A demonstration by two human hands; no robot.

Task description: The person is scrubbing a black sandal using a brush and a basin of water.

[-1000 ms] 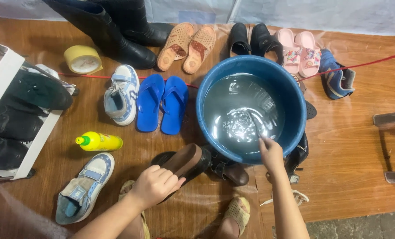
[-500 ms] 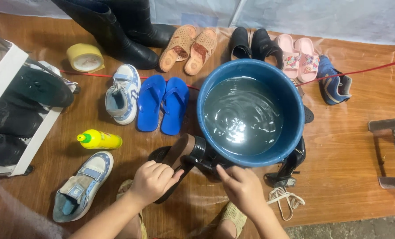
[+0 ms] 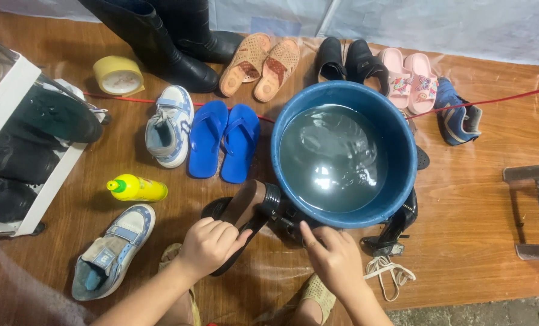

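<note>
Left hand (image 3: 209, 244): curling over the near end of a dark shoe (image 3: 245, 214), grip closing around its sole edge. The shoe is lying on its side, brown insole showing, its long axis running from near-left to far-right, the far end pointing at the basin (image 3: 402, 151) and touching or nearly touching its wall.

Right hand (image 3: 336, 259): resting fingers-down on a second dark shoe (image 3: 290, 226) tucked just under the basin's near rim; whether the grip is closing on it cannot be told.

Near edge: a pale sandal (image 3: 318, 293) and a loose white lace (image 3: 390, 271) are lying by the right hand; a black heeled shoe (image 3: 396, 232) is leaning against the basin's near-right side. A worn grey-blue sneaker (image 3: 112, 250) is sitting left of the left hand, a yellow bottle (image 3: 136, 189) beyond it.

Middle: the blue basin, holding water, is crowding the shoe from the right; blue flip-flops (image 3: 224, 142) and a white sneaker (image 3: 170, 133) are lying beyond it. Open room is showing only on the bare boards to the far right.

Far: black boots (image 3: 161, 42), tan sandals (image 3: 260, 63), black slip-ons (image 3: 348, 60), pink sandals (image 3: 408, 78), a blue shoe (image 3: 457, 118), a tape roll (image 3: 118, 75). A white rack (image 3: 28, 151) of dark shoes is standing at left.

Surface: a wooden floor (image 3: 481, 205) under clear film, a pale sheet hanging behind.
</note>
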